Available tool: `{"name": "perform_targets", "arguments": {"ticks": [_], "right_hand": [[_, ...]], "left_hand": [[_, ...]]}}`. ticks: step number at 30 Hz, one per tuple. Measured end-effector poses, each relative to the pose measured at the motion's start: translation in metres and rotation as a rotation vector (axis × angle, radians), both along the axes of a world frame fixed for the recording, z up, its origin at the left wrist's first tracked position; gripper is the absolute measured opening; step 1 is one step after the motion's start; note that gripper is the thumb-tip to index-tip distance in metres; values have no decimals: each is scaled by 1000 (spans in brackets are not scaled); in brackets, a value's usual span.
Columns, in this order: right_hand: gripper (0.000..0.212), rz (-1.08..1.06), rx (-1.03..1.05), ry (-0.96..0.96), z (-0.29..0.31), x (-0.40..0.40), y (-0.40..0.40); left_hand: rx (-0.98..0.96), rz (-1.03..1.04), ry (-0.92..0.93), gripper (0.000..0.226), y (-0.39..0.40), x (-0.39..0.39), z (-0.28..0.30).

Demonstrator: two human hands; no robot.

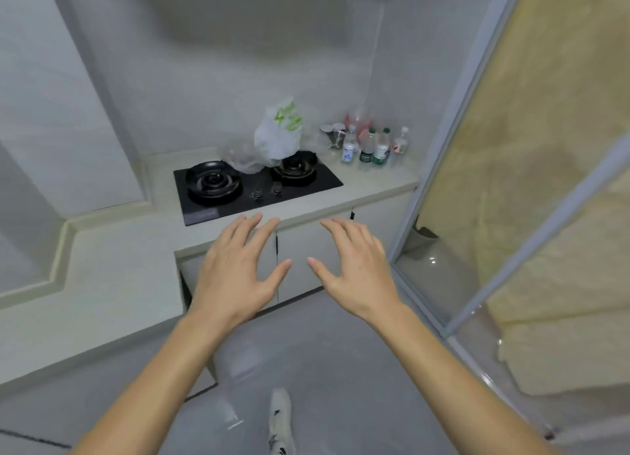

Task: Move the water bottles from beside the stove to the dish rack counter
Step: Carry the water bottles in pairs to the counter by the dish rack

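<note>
Several plastic water bottles stand on the counter right of the black two-burner stove [255, 187], in the back right corner. One has a blue label [348, 147], two have green labels [367, 147] [382, 147], and one has a red label [401, 142]. My left hand [235, 270] and my right hand [358, 267] hover palm down, fingers spread, in front of the counter's edge over the cabinet doors. Both hands hold nothing and are well short of the bottles.
A white and green plastic bag [279, 132] sits on the stove's right burner with a clear bag [240, 159] beside it. Small cups [332, 134] stand behind the bottles. The pale counter [112, 260] runs left in an L. A glass sliding door [477, 168] stands at right.
</note>
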State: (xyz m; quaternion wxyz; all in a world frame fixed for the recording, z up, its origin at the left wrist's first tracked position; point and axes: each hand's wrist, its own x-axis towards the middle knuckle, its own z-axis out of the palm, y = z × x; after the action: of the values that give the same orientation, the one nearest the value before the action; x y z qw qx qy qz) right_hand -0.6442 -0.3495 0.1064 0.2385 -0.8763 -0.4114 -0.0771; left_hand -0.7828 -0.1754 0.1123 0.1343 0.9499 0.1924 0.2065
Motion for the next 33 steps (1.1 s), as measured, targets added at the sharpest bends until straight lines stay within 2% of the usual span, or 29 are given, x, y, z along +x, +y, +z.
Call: {"name": "perform_targets", "arguments": {"ticks": [7,16,27,33], "right_hand": [[67,-150,-16,21,7,169,49],[69,-277,-8,82,-12,321,86],[69,-267,-24,138,-50,552,107],[70,-237,-47,188,-72,692,107]], "left_hand": [[-13,-117,-1,74,80,194,3],[-12,-235,26,72,137,386,5],[-40,-217,82,76,165,604,-31],[-114,-147,151,70,170,718,-45]]}}
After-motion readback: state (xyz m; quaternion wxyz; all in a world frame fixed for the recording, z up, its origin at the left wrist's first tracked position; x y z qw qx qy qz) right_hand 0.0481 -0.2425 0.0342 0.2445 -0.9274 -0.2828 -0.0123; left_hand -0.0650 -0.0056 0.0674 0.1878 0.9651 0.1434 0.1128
